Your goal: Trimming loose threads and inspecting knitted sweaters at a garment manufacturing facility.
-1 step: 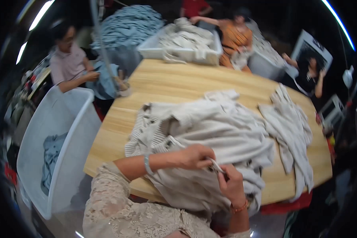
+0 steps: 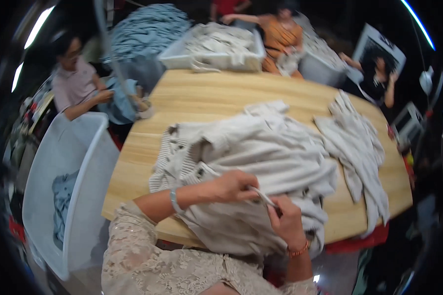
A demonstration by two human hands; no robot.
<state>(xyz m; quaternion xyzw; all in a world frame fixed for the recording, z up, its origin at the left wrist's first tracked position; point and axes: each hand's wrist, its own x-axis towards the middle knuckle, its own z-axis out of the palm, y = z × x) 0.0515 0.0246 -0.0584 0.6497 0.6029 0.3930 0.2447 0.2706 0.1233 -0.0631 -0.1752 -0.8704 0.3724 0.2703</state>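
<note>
I kept left hand (image 2: 237, 185) pinching pale knitted cotton garment (image 2: 261, 157) on wooden counter (image 2: 206, 98); right hand (image 2: 285, 221) fingers closed on small slim tool (image 2: 263, 198); fabric best held taut, I judged.

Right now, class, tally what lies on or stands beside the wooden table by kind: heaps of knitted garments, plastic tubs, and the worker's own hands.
Heaps of pale grey knitted garments on the table: 2
Large white plastic tubs beside it: 2
Worker's own hands, both on the near heap: 2 (left hand, right hand)
Total: 6
</note>
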